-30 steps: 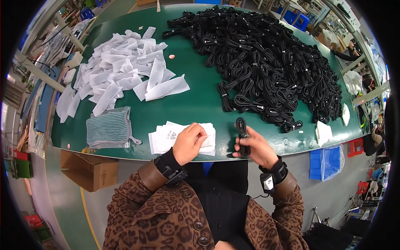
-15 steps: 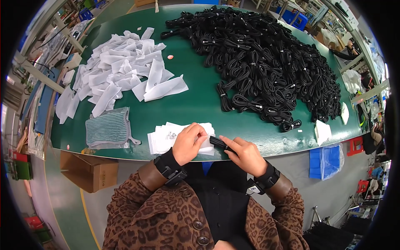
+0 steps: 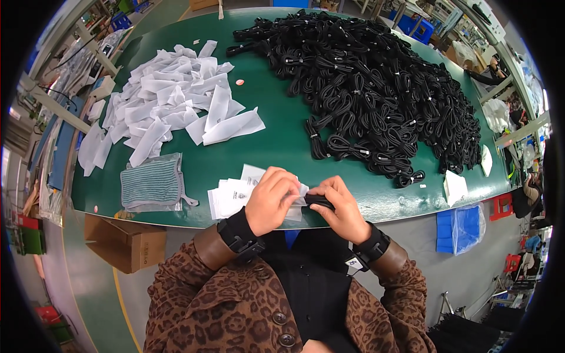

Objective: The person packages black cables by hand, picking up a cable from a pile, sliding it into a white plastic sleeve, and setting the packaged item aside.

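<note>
Since 1 second earlier, the right hand (image 3: 341,209), pinching a coiled black cable (image 3: 319,201), had moved left to a white bag (image 3: 303,190). The left hand (image 3: 271,201) pinched that bag above stacked bags (image 3: 221,200) on the green table (image 3: 265,150).

Bright, even light all around me; the green table (image 3: 271,150) shines palely along its near right edge, its outline bowed by lens distortion.

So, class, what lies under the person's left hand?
Beneath the left hand are flat white bags, piled on the green table. Their left edges show; whatever lies directly below the hand is covered and cannot be seen.
</note>
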A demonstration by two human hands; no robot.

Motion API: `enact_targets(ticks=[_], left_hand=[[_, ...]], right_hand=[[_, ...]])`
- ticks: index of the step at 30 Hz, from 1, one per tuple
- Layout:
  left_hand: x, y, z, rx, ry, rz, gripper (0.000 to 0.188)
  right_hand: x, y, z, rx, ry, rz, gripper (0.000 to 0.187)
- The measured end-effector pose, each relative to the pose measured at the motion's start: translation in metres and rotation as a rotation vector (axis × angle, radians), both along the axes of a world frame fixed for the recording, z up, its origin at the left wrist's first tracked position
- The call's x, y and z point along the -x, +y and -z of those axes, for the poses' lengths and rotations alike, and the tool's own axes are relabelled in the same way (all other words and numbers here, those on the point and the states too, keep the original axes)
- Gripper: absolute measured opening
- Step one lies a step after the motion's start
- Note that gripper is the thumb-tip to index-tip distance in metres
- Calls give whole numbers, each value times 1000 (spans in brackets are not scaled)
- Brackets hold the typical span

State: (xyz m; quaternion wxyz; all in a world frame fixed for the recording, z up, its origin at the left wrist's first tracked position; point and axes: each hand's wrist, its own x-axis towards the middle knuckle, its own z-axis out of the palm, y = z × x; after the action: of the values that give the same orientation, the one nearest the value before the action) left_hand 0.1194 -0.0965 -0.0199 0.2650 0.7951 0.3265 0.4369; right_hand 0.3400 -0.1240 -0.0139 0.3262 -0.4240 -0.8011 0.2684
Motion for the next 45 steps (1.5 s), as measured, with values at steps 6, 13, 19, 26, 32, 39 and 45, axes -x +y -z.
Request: enact_targets(ticks=[6, 13, 19, 26, 32, 39, 45], left_hand=[[6, 14, -19, 203, -159, -3, 9], [14, 34, -27, 601, -494, 181, 10], [89, 95, -39, 587, -798, -110, 27], [88, 56, -17, 21, -63, -500, 29], [21, -3, 23, 26, 215, 27, 26], [5, -12, 33, -9, 343, -26, 21], [4, -11, 34, 338, 144, -109, 14]], right_hand=[[20, 4, -7, 114, 498, 32, 38], [27, 15, -14, 44, 658, -5, 33], [-8, 35, -20, -319, -87, 190, 34], [-75, 58, 18, -482, -522, 418, 32], [-66, 51, 28, -337, -376, 371, 31], [-42, 14, 37, -69, -250, 310, 34], [-25, -15, 26, -153, -83, 208, 41]])
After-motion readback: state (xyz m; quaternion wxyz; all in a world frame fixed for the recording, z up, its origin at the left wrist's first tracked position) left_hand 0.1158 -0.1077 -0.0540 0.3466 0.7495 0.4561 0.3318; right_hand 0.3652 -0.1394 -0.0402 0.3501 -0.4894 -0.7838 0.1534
